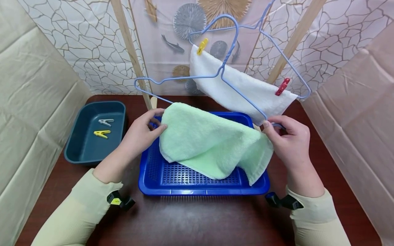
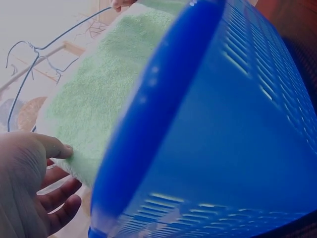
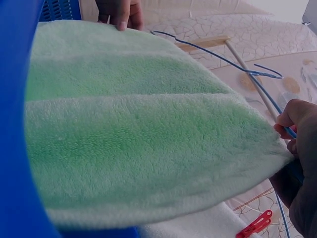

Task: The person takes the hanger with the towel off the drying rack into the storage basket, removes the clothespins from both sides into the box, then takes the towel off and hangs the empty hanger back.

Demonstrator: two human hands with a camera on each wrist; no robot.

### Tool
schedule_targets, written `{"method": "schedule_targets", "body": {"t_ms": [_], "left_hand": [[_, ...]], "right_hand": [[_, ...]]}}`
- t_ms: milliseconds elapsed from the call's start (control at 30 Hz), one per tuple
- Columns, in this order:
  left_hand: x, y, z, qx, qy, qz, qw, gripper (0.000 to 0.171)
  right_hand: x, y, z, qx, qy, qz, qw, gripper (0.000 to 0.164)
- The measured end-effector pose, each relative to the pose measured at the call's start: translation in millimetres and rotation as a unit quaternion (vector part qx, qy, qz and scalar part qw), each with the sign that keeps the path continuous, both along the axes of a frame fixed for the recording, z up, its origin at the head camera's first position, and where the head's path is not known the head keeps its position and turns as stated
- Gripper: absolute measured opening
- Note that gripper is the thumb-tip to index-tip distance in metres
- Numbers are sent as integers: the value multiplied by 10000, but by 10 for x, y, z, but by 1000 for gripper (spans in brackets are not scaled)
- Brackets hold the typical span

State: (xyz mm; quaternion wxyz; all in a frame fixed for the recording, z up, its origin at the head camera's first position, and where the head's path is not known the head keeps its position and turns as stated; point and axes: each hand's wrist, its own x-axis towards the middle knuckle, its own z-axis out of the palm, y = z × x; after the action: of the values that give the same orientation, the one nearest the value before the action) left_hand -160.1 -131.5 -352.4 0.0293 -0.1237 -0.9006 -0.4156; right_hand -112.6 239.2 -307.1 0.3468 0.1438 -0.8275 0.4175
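Observation:
A light green towel (image 1: 197,136) hangs over the lower bar of a blue wire clothes hanger (image 1: 181,78), above a blue perforated basket (image 1: 203,191). My left hand (image 1: 141,130) pinches the towel's upper left edge between thumb and fingers; the left wrist view shows the thumb on the towel (image 2: 94,94). At the hanger's right end, my right hand (image 1: 287,138) grips the wire, close by the towel's right corner. In the right wrist view the fingers of that hand (image 3: 297,124) curl round the hanger, beside the towel's edge (image 3: 163,124).
Behind hangs a second blue hanger (image 1: 284,56) with a white towel (image 1: 231,82), held by a yellow clothespin (image 1: 202,46) and a red clothespin (image 1: 282,86). At left, a dark teal tub (image 1: 89,150) holds a white clothespin (image 1: 106,122) and a yellow one. Wooden poles stand behind.

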Motion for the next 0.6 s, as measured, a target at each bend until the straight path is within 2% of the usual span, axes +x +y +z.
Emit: {"method": "schedule_targets", "body": {"t_ms": [333, 600], "left_hand": [[21, 36, 49, 157, 341, -107, 9992, 43], [32, 81, 55, 371, 742, -413, 9957, 45]], "right_hand": [[33, -49, 52, -10, -32, 93, 10000, 5], [14, -46, 40, 26, -45, 105, 9999, 4]]}}
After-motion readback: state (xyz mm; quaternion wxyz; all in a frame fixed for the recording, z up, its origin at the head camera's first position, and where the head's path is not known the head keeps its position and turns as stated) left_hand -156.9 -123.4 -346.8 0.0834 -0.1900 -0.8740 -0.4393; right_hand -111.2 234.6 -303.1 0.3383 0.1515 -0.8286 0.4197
